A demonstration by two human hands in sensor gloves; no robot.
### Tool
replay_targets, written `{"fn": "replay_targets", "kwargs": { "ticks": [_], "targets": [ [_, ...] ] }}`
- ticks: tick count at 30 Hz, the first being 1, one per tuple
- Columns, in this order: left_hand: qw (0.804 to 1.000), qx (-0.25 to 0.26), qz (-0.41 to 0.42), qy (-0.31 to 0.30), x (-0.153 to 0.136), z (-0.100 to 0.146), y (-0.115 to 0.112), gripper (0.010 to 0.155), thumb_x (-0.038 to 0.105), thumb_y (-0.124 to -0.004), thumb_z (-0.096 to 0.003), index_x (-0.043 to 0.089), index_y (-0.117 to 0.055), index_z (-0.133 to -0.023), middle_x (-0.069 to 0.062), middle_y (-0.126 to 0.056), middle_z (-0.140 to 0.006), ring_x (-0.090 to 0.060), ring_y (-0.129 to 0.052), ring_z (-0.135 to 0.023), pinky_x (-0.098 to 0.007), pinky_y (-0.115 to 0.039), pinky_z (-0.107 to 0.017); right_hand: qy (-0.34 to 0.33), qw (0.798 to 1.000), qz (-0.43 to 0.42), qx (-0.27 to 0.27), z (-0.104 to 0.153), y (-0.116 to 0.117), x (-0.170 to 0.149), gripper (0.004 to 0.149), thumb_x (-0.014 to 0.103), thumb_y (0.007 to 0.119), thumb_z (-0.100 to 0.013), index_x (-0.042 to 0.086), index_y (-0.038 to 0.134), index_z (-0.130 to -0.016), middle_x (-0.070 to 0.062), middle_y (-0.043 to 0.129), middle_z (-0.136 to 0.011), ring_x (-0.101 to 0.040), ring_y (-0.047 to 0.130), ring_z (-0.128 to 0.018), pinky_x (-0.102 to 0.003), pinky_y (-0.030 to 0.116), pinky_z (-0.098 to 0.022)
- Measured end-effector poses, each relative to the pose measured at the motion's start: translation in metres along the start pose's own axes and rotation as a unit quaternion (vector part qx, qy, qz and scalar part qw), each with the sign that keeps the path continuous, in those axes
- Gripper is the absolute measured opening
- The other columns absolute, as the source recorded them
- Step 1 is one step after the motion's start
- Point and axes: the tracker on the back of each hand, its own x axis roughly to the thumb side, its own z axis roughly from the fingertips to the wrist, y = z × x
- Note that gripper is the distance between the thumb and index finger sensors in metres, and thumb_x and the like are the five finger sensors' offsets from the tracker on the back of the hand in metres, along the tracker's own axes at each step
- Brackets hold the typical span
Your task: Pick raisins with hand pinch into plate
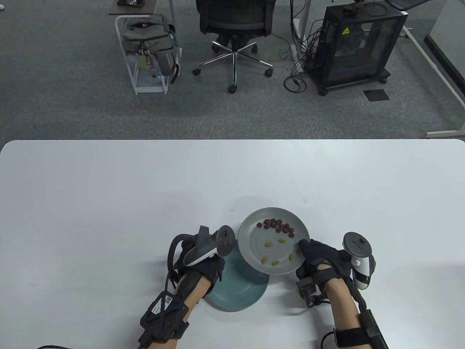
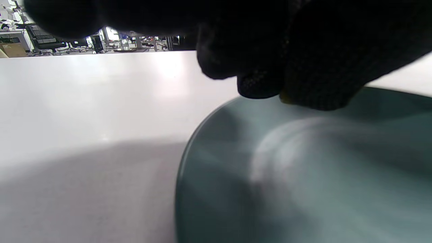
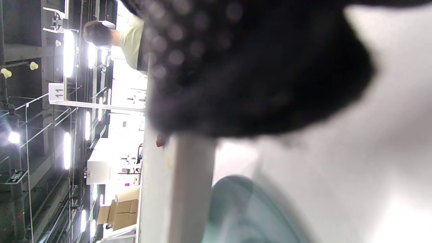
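Note:
A light grey plate (image 1: 254, 243) carries a cluster of dark red raisins (image 1: 278, 225) and several yellow raisins (image 1: 269, 245). My right hand (image 1: 308, 254) grips its right rim and holds it raised above a teal plate (image 1: 239, 294) that lies on the table. In the right wrist view the glove (image 3: 253, 77) fills the top, with the grey plate's edge (image 3: 189, 189) and the teal plate (image 3: 243, 212) below. My left hand (image 1: 219, 268) hangs over the teal plate's left part. In the left wrist view its fingertips (image 2: 280, 94) pinch a small yellow raisin (image 2: 283, 98) just above the teal plate (image 2: 303, 175).
The white table (image 1: 109, 200) stretches wide to the left, right and far side of the plates. Beyond its far edge stand an office chair (image 1: 234, 36), a cart with a bag (image 1: 149, 47) and a black cabinet (image 1: 356, 43).

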Motion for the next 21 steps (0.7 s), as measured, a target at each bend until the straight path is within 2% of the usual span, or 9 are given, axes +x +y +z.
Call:
{"fn": "replay_targets", "kwargs": {
  "ticks": [5,13,21],
  "targets": [
    [0.999,-0.015,-0.032,0.009,0.005,-0.011,-0.011,0.043,0.04,-0.102,-0.0382,0.012,-0.099,-0.071,-0.003,-0.099,-0.043,-0.02,-0.092,-0.022,-0.051,-0.08,-0.03,-0.006,1.0,-0.008,-0.003,0.002,-0.003,0.003,0.051,0.036,0.074,-0.051,-0.004,0.076,-0.083,-0.014,0.108,-0.047,-0.013,0.107,-0.002,-0.023,0.091,0.007],
    [0.997,0.003,-0.078,0.017,0.011,-0.01,-0.014,0.041,0.04,-0.102,-0.0382,0.014,-0.1,-0.07,-0.001,-0.1,-0.041,-0.019,-0.092,-0.022,-0.051,-0.08,-0.031,-0.011,1.0,-0.013,-0.002,0.003,-0.005,0.005,0.051,0.036,0.074,-0.051,-0.004,0.076,-0.083,-0.014,0.108,-0.047,-0.013,0.107,-0.002,-0.023,0.091,0.007],
    [0.998,0.017,-0.065,0.021,0.008,-0.004,-0.01,0.042,0.04,-0.101,-0.0387,0.014,-0.1,-0.071,-0.001,-0.1,-0.042,-0.019,-0.093,-0.022,-0.05,-0.081,-0.031,-0.009,1.0,-0.013,-0.002,0.003,-0.004,0.004,0.052,0.036,0.074,-0.051,-0.004,0.076,-0.083,-0.014,0.109,-0.047,-0.013,0.107,-0.002,-0.023,0.091,0.007]
  ]
}}
